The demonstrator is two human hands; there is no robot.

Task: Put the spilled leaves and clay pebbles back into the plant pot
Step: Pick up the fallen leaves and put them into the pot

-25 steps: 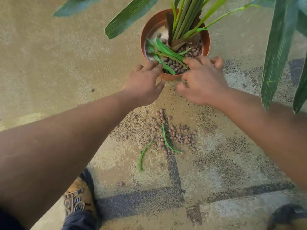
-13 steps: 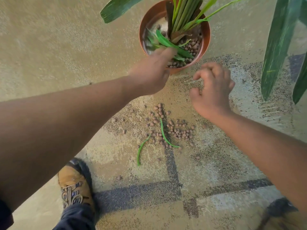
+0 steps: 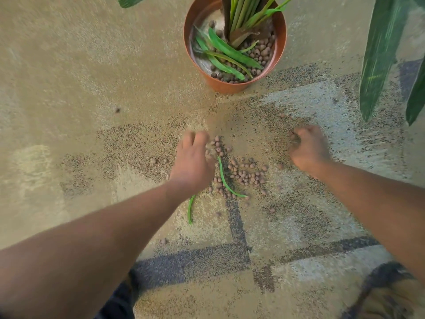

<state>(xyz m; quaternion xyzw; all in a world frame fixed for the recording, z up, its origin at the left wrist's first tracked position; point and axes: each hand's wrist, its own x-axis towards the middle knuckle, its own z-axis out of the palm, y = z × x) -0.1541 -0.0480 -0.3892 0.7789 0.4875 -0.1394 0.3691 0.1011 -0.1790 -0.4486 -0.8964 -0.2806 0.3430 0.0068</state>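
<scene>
The left hand (image 3: 192,162) is reaching down to the carpet (image 3: 69,88) with its fingers (image 3: 195,138) curled loosely downward, their tips lying at the far left edge of the pebbles (image 3: 243,173). A few pebbles are sitting right against the inner side of the hand, and some may be under the palm; whether the fingers are pinching any cannot be told, as the hand is blurred. A thin leaf (image 3: 226,180) is curving across the pile just to the right of this hand, its upper end almost touching the palm's edge. A second leaf (image 3: 190,209) is lying partly under the left wrist, running toward the viewer.

The right hand (image 3: 308,149) is resting well to the right of the pile, fingers (image 3: 301,132) bunched into a loose fist with the tips tucked down onto the carpet. A pebble or two seem to be at the fingertips, but the blur is hiding whether anything is gripped.

Scattered single pebbles are lying around the main heap. Beyond both hands, well apart from them, the pot (image 3: 232,86) is standing upright, already holding pebbles and several loose green leaves around the plant (image 3: 243,17). Large hanging leaves are showing at the right edge. A shoe (image 3: 388,295) is showing at the lower right.
</scene>
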